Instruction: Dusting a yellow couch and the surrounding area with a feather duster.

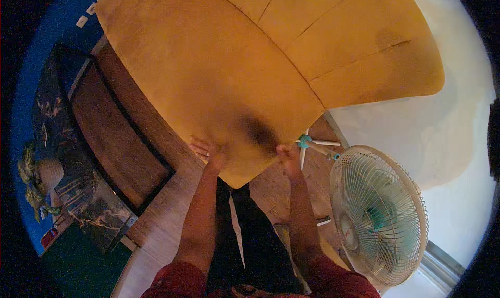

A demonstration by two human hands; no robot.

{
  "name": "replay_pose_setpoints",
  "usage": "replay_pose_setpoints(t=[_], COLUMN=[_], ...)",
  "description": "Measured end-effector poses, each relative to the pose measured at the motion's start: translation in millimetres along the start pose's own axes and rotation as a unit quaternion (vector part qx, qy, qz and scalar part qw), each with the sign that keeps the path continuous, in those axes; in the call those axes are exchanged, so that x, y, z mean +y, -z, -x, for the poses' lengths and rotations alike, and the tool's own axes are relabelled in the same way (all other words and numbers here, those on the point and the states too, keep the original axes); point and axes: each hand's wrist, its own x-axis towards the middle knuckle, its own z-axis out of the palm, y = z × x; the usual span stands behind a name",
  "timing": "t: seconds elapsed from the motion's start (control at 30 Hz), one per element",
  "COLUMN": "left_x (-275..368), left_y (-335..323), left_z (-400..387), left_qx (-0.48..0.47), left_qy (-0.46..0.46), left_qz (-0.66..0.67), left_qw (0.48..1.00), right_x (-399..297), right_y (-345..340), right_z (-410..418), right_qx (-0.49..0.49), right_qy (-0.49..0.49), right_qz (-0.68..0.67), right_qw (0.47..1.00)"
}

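Note:
A mustard-yellow upholstered sofa seat (203, 71), possibly a sofa bed, stretches away in front of me, its near corner pointing at my legs. Its seamed backrest (363, 59) rises along the far right side. My left hand (207, 151) grips the seat's left edge near that corner, fingers lying over the fabric. On the opposite edge, my right hand (287, 153) has its fingers bent around the border; they are blurred. A dark shadow falls on the fabric beside the right hand. The undersides of both edges are hidden.
To the right stands a fan (379, 216) with a wire cage, near a white wall (410, 141). A white-legged stand with a teal joint (304, 141) is beside the seat. At left are a dark marble-patterned table (93, 204), a potted plant (31, 180) and wooden flooring (164, 204).

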Motion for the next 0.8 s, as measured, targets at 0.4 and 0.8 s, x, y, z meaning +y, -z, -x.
replay_pose_setpoints(t=[0.4,0.8], left_x=[92.6,92.5], left_y=[85.7,125.4], left_z=[40.5,99.1], left_qx=[-0.064,0.244], left_qy=[0.189,0.072], left_qz=[-0.049,0.579], left_qw=[0.979,0.775], right_x=[-217.9,-78.9], right_y=[10.4,-15.0], right_z=[-12.4,-37.3], right_qx=[-0.005,0.077], right_qy=[-0.066,-0.023], right_qz=[-0.439,-0.184], right_qw=[0.896,0.980])
